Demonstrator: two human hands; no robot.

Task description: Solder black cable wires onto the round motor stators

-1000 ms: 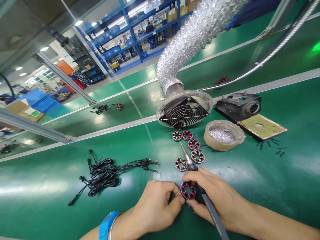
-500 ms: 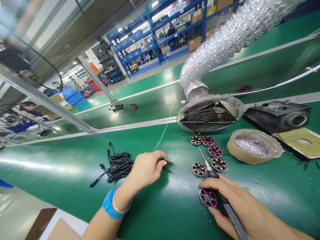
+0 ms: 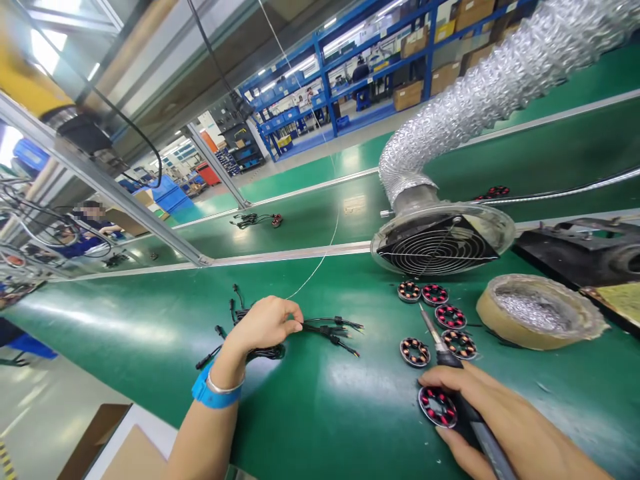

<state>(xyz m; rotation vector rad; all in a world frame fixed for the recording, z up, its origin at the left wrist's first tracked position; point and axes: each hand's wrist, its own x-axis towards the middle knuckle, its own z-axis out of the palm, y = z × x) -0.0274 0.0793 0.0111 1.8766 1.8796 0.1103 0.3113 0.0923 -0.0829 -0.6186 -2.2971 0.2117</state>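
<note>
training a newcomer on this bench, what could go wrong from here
The tip of the soldering iron is close to the loose coil rings; if hot, a small wrist turn might scorch a winding.
The right hand holds a red-wound coil ring together with the iron, so the ring could slip.
At the left hand, the black cables lie bunched together; pulling one might drag others.

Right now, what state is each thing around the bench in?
Left grip: on black cables; tightness unclear.
Right grip: holding the soldering iron and a red-wound ring.
Black cables: bunched, loose ends spread.
Soldering iron: tip points forward; heat unclear.
Red-wound ring: tilted, held.
Five nearby rings: lying flat.
Round tub: open, silvery material inside.
Silver duct: bent, joined to fan hood.
</note>
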